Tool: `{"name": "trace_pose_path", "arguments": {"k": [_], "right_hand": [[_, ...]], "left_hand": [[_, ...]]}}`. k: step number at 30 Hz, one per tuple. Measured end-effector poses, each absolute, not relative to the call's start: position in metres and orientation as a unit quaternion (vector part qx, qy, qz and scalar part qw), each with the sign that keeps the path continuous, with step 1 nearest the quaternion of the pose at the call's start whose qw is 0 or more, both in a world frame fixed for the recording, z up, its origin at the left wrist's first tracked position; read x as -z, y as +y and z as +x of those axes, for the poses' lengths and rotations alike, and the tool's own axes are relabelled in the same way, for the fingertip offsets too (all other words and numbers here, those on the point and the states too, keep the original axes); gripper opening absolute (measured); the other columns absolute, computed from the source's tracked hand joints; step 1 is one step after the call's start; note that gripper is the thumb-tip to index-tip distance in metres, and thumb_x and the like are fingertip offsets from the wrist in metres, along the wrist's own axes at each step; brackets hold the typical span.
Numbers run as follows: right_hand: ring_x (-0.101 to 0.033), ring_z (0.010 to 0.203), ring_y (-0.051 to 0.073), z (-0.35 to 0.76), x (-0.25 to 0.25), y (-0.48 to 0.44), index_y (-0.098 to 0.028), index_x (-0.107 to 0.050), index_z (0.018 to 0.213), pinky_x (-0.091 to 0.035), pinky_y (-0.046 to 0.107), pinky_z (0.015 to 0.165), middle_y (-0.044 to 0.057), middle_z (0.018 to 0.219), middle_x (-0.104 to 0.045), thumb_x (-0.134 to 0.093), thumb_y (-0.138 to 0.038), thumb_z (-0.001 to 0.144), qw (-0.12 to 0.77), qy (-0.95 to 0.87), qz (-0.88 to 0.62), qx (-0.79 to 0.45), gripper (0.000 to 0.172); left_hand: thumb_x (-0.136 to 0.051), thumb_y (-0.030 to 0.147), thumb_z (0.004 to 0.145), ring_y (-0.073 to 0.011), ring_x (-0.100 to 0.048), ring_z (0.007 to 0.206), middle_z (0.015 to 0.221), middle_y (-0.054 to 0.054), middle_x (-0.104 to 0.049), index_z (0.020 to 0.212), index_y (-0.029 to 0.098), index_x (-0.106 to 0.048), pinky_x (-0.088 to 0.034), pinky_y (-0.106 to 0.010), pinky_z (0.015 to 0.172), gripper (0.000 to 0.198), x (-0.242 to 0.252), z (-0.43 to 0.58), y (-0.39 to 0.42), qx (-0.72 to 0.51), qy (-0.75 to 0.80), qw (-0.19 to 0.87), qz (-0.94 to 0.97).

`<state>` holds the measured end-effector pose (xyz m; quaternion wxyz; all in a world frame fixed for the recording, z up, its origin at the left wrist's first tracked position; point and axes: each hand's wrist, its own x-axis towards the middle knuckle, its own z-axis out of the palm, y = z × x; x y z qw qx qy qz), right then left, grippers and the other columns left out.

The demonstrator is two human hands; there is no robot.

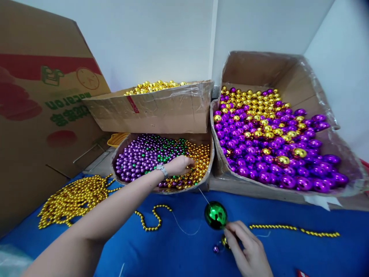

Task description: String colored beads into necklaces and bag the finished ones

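Observation:
My left hand (180, 165) reaches into a low cardboard box (161, 190) of small purple, green and gold beads, its fingers down among the gold ones; a watch sits on the wrist. My right hand (248, 250) rests on the blue cloth (178, 254) and pinches a thin thread beside a large shiny green ball (215, 215) strung on it. A small gold bead and a small purple bead (216, 249) lie by those fingers. The thread runs up toward the bead box. Whether the left fingers hold a bead is hidden.
A big box (323, 192) of large purple and gold balls stands at the right. Another box (161, 109) of gold beads sits above the small one. Gold bead strings lie heaped at the left (72, 200), in the middle (151, 219) and at the right (294, 229). A tall carton (31, 115) leans left.

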<state>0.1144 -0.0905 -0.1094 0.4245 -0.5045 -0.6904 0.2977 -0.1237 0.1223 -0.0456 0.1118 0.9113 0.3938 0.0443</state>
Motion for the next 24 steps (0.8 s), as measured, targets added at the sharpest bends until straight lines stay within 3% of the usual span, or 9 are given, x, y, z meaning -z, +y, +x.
{"name": "trace_pose_path", "arguments": {"k": [7,13,16,19,24], "right_hand": [[-0.059,0.072,0.014,0.117,0.106,-0.084,-0.021,-0.060,0.091,-0.043,0.020,0.065,0.002,0.080,-0.059,-0.041,-0.027,0.095,0.407,-0.710,-0.497,-0.288,0.019],[-0.057,0.072,0.014,0.143,0.077,-0.082,-0.020,-0.059,0.085,-0.042,0.023,0.065,0.002,0.079,-0.059,-0.045,-0.026,0.093,0.406,-0.684,-0.541,-0.272,0.018],[-0.056,0.072,0.014,0.149,0.066,-0.078,-0.019,-0.059,0.084,-0.042,0.023,0.065,0.002,0.078,-0.059,-0.045,-0.026,0.093,0.402,-0.679,-0.544,-0.285,0.017],[-0.057,0.072,0.013,0.148,0.062,-0.077,-0.019,-0.059,0.084,-0.041,0.023,0.065,0.001,0.079,-0.059,-0.046,-0.023,0.093,0.397,-0.683,-0.540,-0.291,0.016],[-0.057,0.075,0.014,0.138,0.070,-0.086,-0.020,-0.059,0.088,-0.042,0.024,0.067,0.002,0.081,-0.059,-0.044,-0.022,0.094,0.386,-0.709,-0.517,-0.286,0.016]], "left_hand": [[-0.054,0.003,0.067,-0.0170,-0.062,0.075,0.079,-0.006,-0.069,0.083,0.013,-0.068,-0.046,-0.024,0.070,0.024,0.058,-0.103,0.116,-0.059,0.401,0.125,0.906],[-0.052,0.013,0.077,-0.0180,-0.061,0.082,0.096,-0.009,-0.067,0.099,0.011,-0.065,-0.049,-0.029,0.074,0.026,0.034,-0.111,0.098,-0.162,0.443,0.197,0.859],[-0.061,0.027,0.079,-0.0157,-0.063,0.076,0.092,-0.007,-0.068,0.101,0.014,-0.064,-0.052,-0.027,0.070,0.026,0.019,-0.114,0.076,-0.308,0.472,0.384,0.731],[-0.068,0.026,0.076,-0.0141,-0.064,0.079,0.097,-0.007,-0.067,0.101,0.014,-0.065,-0.053,-0.025,0.075,0.027,0.010,-0.113,0.048,-0.425,0.442,0.557,0.560],[-0.066,0.019,0.078,-0.0126,-0.065,0.077,0.097,-0.007,-0.068,0.099,0.014,-0.066,-0.054,-0.023,0.072,0.021,0.016,-0.111,0.021,-0.483,0.403,0.667,0.399]]}}
